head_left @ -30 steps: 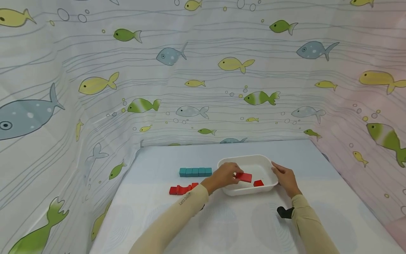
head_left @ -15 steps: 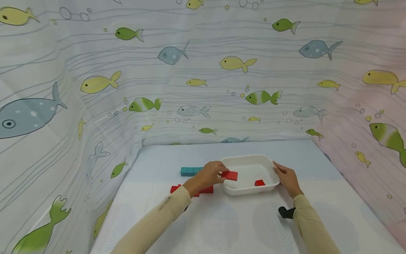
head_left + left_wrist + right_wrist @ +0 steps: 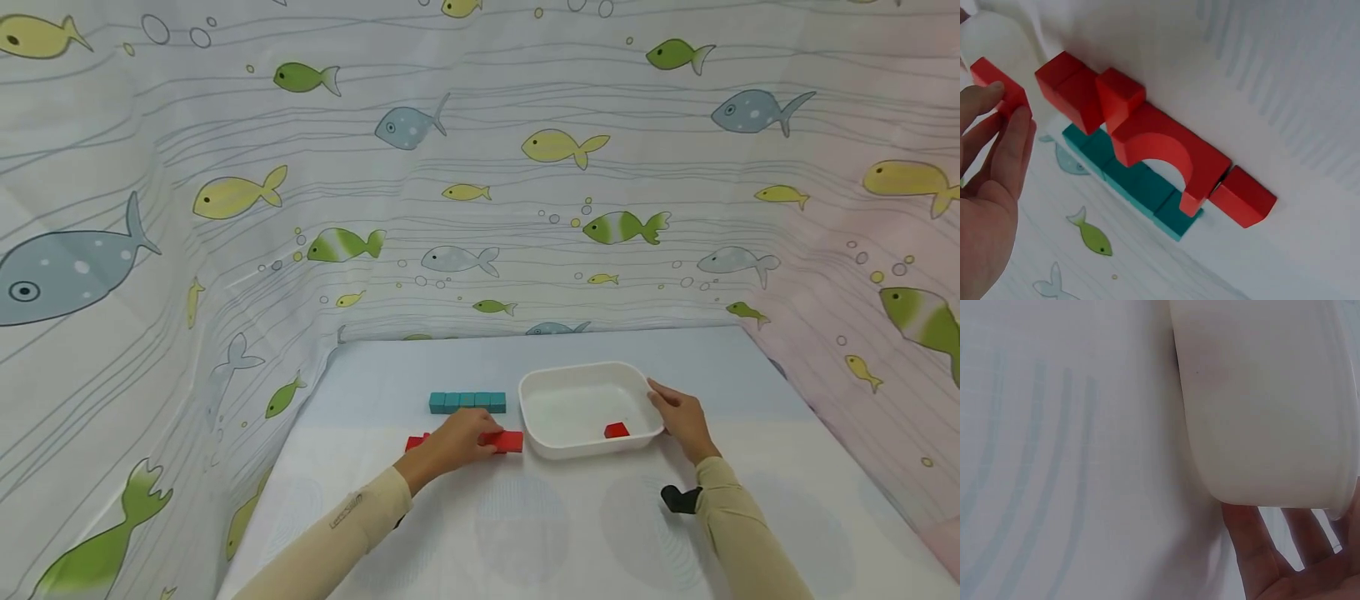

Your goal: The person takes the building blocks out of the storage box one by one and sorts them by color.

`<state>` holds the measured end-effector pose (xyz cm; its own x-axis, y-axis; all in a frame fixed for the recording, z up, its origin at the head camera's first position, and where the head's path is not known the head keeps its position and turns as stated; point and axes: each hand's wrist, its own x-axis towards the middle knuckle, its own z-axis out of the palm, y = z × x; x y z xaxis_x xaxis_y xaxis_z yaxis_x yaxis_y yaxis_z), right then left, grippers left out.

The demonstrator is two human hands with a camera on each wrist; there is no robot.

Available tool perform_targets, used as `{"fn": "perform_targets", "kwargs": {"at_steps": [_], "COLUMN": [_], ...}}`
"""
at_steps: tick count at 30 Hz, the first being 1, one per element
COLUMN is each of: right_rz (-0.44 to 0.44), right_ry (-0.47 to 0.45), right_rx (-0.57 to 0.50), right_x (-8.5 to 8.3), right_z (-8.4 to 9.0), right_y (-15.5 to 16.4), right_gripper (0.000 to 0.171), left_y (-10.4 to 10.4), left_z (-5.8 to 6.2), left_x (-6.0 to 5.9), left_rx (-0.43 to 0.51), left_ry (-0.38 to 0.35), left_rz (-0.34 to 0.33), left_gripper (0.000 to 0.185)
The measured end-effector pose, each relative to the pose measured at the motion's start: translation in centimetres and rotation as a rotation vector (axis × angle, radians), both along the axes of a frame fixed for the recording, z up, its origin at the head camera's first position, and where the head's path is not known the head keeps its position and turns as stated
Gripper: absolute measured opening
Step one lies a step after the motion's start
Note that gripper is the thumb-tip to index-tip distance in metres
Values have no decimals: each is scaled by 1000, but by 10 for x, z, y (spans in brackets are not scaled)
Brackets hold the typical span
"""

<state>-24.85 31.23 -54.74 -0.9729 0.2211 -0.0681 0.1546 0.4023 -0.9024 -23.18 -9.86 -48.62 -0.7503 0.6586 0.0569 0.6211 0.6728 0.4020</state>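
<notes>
My left hand (image 3: 453, 442) pinches a flat red block (image 3: 1007, 94) between thumb and fingers, held just off the right end of a row of red blocks (image 3: 1079, 90). An arch-shaped red block (image 3: 1172, 144) sits in that row, with a smaller red block (image 3: 1244, 197) at its far end. My right hand (image 3: 682, 423) grips the right end of a white plastic tub (image 3: 581, 452); in the right wrist view its fingers (image 3: 1250, 544) lie against the tub's outer end. One red block (image 3: 617, 430) lies inside the tub, near its front right.
Behind the red row stands a straight row of several teal cubes (image 3: 468, 402), left of the tub. A black strap piece (image 3: 681, 499) sticks out from the right wrist. Fish-patterned cloth (image 3: 555, 208) walls in the back and sides of the white table surface (image 3: 570, 533).
My left hand has carried the flat red block out of the tub, leftward and toward the front, to the red row. My right hand has stayed on the tub's end.
</notes>
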Motion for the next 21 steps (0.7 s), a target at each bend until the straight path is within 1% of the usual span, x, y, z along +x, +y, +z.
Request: {"fn": "perform_targets", "kwargs": {"at_steps": [3, 5, 13, 17, 21], "right_rz": [5, 2, 8, 8, 12], "right_ry": [5, 3, 8, 14, 19], "right_rx": [2, 2, 0, 6, 8], "right_x": [0, 0, 1, 2, 2], "right_z": [0, 0, 0, 1, 1], "right_y": [-1, -1, -2, -3, -4], "right_gripper": [50, 50, 50, 49, 49], "left_y": [-4, -6, -14, -17, -20], "left_z": [-3, -6, -23, -28, -32], "left_x": [6, 9, 18, 24, 29], "left_rx": [-18, -30, -78, -83, -77], "left_ry": [12, 7, -4, -6, -32], "left_rz": [2, 13, 24, 38, 64], "left_gripper": [40, 41, 40, 40, 42]}}
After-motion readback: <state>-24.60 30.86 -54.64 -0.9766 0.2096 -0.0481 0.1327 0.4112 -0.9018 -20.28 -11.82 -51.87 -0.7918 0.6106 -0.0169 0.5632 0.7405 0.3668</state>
